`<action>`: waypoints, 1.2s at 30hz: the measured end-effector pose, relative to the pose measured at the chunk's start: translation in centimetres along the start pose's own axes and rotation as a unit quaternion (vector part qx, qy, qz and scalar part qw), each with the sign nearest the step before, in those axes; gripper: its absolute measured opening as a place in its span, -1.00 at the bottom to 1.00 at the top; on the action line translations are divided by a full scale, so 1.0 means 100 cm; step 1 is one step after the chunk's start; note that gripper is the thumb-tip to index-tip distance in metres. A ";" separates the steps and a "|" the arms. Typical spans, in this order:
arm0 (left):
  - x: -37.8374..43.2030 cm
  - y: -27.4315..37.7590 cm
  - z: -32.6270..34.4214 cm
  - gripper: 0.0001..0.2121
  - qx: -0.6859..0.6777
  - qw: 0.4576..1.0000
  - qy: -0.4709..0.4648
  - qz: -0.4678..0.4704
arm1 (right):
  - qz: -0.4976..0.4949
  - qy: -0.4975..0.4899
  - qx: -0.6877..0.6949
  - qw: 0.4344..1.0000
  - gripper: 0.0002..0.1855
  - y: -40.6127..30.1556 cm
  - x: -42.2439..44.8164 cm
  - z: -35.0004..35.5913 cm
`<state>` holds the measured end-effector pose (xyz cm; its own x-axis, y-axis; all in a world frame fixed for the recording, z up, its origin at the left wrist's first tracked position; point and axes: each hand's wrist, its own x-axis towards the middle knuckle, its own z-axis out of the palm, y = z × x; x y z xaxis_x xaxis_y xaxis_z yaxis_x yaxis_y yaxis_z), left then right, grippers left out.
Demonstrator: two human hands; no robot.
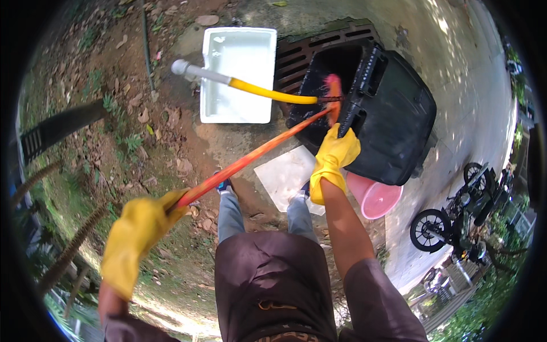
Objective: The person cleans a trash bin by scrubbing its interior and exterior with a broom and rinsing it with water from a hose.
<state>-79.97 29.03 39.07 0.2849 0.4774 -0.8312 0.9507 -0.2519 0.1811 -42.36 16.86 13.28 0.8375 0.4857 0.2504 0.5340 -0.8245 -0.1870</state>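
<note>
My left hand [143, 231], in a yellow rubber glove, grips the end of an orange-red handle [252, 158]. The handle leads up to a pink-orange brush head [333, 92] at the open mouth of a black wheeled bin [395, 115], whose inner wall looks wet. My right hand [337, 154], gloved alike, is closed on the bin's handle bar at the rim. A yellow hose [273, 93] with a grey pipe end [201, 72] passes over a white foam box [239, 77] and reaches the brush head; how it is held there is unclear.
A metal drain grate [295, 60] lies beneath the bin. Near my feet is a pale flat slab [290, 175], and a pink bucket [381, 200] stands beside the bin. Leaf-strewn soil is at left, a motorcycle [457, 209] at right.
</note>
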 end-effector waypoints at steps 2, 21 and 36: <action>0.059 0.023 0.014 -0.65 0.005 1.000 -0.006 0.025 | -0.006 -0.014 0.040 0.999 -0.76 -0.030 -0.017 0.004; -0.003 -0.035 -0.075 -0.56 -0.201 0.944 -0.073 -0.250 | -0.046 0.057 0.046 0.996 -0.84 -0.006 -0.007 0.013; -0.036 0.009 0.044 -0.61 -0.388 0.878 0.022 -0.279 | 0.004 0.013 0.005 1.000 -0.76 -0.026 0.012 0.018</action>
<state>-80.71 23.40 39.96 -0.2634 0.3797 -0.8868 0.7359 0.6735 0.0698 -42.56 20.11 12.33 0.8384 0.4711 0.2742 0.5286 -0.8255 -0.1978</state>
